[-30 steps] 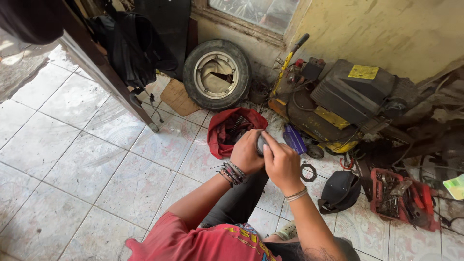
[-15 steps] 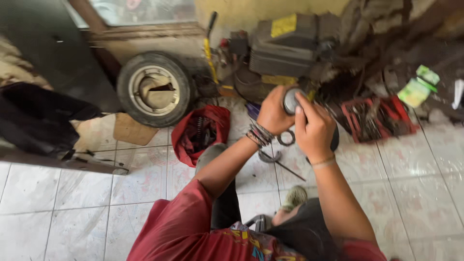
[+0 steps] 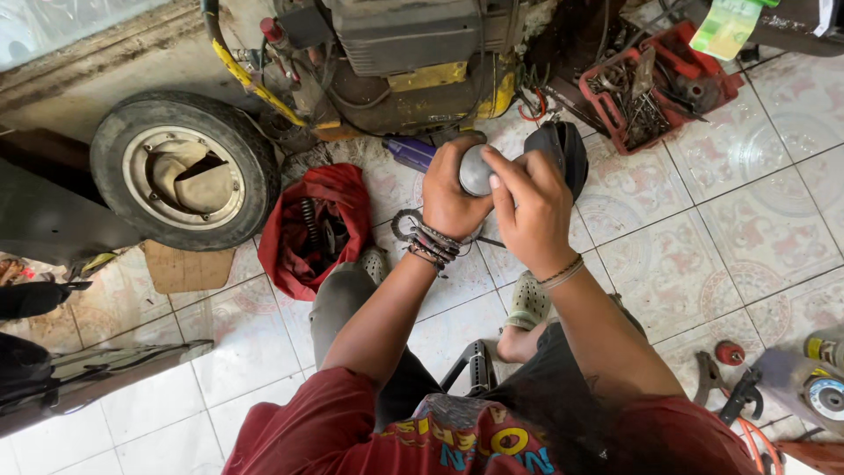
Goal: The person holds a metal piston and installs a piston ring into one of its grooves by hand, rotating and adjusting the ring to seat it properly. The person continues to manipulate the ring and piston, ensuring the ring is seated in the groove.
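Note:
Both my hands are raised in front of me over the tiled floor and meet around a small rounded grey metal part (image 3: 476, 171). My left hand (image 3: 448, 189), with several bracelets at the wrist, cups the part from the left. My right hand (image 3: 532, 207) grips it from the right, fingers over its top. Most of the part is hidden by my fingers. Below my hands lie my knees and my feet in grey-green clogs (image 3: 528, 302).
A small tyre on a rim (image 3: 185, 170) lies at the left, a red bag of parts (image 3: 315, 229) beside it. A yellow engine machine (image 3: 396, 62) stands ahead. A red tool tray (image 3: 661, 84) sits at upper right, a black cap (image 3: 563, 149) behind my hands, pliers (image 3: 730, 387) at lower right.
My view has swung and tilted down, so the tyre and machine shifted across the picture. My hands stay together on the grey part, held up in front of me.

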